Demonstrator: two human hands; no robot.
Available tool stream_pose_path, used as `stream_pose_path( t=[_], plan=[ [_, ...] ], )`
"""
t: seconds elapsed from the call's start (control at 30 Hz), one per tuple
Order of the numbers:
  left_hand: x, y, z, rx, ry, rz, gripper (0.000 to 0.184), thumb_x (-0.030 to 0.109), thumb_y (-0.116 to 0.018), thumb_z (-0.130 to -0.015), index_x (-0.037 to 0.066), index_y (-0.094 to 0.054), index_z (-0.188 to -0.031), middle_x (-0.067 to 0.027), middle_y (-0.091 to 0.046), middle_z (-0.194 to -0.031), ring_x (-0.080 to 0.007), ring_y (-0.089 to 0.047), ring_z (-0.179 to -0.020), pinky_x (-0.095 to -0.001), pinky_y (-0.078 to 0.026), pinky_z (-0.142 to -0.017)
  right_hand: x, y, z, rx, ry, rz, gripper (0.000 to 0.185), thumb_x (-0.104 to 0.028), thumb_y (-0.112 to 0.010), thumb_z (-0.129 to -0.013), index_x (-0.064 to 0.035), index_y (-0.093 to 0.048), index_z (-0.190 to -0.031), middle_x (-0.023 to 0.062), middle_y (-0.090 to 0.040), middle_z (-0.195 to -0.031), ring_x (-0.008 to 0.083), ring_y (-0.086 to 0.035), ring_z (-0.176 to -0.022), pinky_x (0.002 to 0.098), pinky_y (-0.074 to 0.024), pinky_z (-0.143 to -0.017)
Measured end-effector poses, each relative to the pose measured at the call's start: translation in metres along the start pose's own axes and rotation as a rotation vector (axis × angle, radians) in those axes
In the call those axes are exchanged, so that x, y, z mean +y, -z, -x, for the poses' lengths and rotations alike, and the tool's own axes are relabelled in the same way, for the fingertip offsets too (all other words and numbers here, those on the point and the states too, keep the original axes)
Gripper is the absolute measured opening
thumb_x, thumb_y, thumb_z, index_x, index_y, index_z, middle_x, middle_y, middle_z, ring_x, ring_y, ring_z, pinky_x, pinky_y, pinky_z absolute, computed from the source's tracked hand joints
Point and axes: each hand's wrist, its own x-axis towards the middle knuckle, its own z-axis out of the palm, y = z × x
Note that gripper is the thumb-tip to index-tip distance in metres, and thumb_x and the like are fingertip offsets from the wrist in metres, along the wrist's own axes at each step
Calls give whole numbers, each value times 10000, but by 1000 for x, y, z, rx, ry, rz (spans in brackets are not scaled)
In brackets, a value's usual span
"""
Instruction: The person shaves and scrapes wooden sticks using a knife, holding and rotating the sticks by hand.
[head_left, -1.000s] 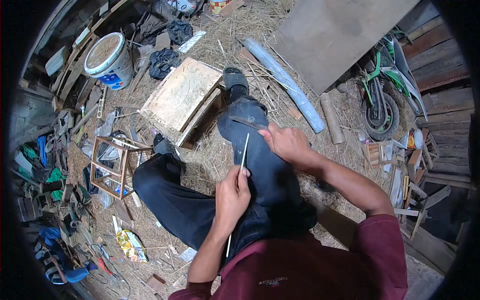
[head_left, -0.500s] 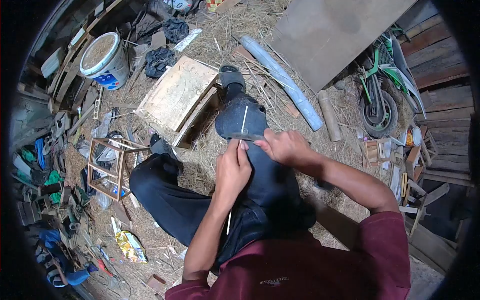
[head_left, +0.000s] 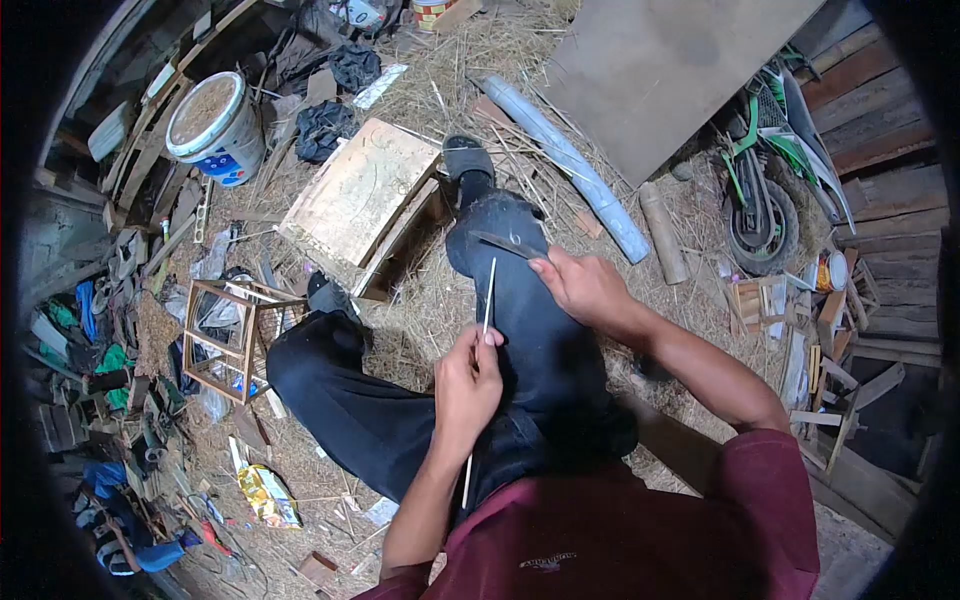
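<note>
A thin pale stick (head_left: 489, 293) is pinched between the thumb and fingers of my left hand (head_left: 468, 382). Its upper end points away from me over my thigh, and its lower end shows below the hand near my shirt. My right hand (head_left: 588, 292) is closed round the handle of a knife (head_left: 505, 244), whose blade points left above my knee. Blade and stick tip are a little apart. Both hands are over my dark trousers (head_left: 545, 360).
A wooden box (head_left: 365, 190) lies beyond my legs, with a small wooden frame (head_left: 220, 340) to the left. Farther off are a white bucket (head_left: 215, 130), a grey-blue pole (head_left: 570, 165), a large board (head_left: 670, 80) and a green bike (head_left: 765, 200). Straw covers the ground.
Half a second ago the blade crossed the stick just above my left hand; now it is clear of it, farther forward. The stick has slid back towards me, its tip lower.
</note>
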Motion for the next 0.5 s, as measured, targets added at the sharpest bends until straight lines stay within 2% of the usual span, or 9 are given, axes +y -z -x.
stream_pose_path(
  t=[0.1, 0.2, 0.3, 0.33, 0.47, 0.5],
  plan=[
    [5, -5, -32, -27, -43, 23, 187, 135, -528, -964, 6, -645, -897, 27, -478, -595, -33, -382, -527, -250, -292, -467, 3, 4, 3, -63, 86, -67, 403, -412, -459, -981, -46, -560, -847, 241, -579, -607, 458, -586, -598, 542, -457, -565],
    [6, -17, -66, 8, -163, 9, 200, 130, -534, -953, -18, -657, -899, -31, -568, -617, -71, -471, -540, -281, -353, -491, 3, 10, 0, -140, 163, -62, 459, -469, -440, -972, -47, -577, -857, 255, -598, -622, 476, -605, -627, 550, -485, -594],
    [7, -22, -78, 49, -217, -94, 201, 115, -541, -937, -41, -662, -902, -125, -654, -691, -138, -590, -594, -335, -422, -540, 1, 6, -8, -92, 176, 2, 451, -460, -453, -968, -42, -582, -861, 245, -596, -612, 465, -607, -611, 547, -484, -577],
    [10, -20, -75, 36, -188, -111, 187, 100, -537, -925, -51, -645, -906, -200, -666, -753, -235, -662, -658, -369, -464, -595, 1, -4, -8, -56, 173, 39, 436, -446, -463, -968, -41, -584, -858, 239, -591, -603, 458, -602, -597, 546, -477, -564],
    [6, -13, -61, 63, -232, -199, 170, 89, -515, -924, -40, -625, -916, -226, -635, -740, -328, -663, -686, -371, -476, -618, -3, -18, -10, -27, 148, 114, 454, -464, -451, -967, -34, -576, -893, 235, -595, -590, 458, -611, -588, 556, -489, -551],
    [4, -12, -56, 74, -235, -187, 167, 90, -513, -927, -37, -622, -920, -223, -634, -733, -321, -664, -683, -374, -474, -614, -7, -17, -8, -65, 145, 135, 480, -475, -429, -973, -22, -571, -901, 241, -604, -606, 460, -620, -608, 552, -497, -567]
  ],
)
